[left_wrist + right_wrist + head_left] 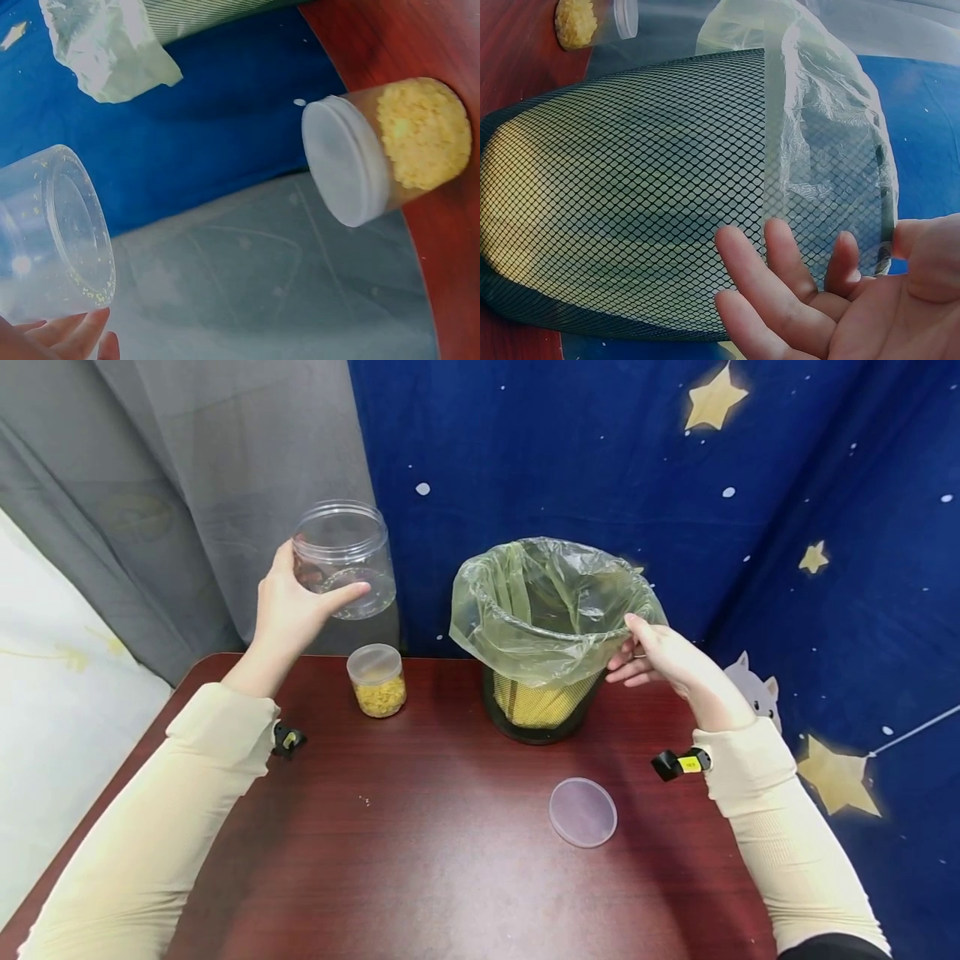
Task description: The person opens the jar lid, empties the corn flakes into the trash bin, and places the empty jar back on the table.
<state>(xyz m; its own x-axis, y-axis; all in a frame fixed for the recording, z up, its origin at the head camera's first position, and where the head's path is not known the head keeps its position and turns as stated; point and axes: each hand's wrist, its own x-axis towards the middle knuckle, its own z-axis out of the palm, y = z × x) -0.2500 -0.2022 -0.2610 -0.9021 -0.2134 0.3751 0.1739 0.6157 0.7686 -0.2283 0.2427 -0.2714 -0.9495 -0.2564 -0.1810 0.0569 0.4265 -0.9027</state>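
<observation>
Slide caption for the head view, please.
Left hand holds a clear jar aloft; right hand grips a lined mesh bin by its rim.

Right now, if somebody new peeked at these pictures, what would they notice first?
Probably the mesh bin near the far edge of the table, with its pale green bag folded over the rim, where the right hand is. Next, likely the big clear jar held up by the left hand, on the left. Behind them, yellow stars on the blue curtain might catch the eye too.
</observation>
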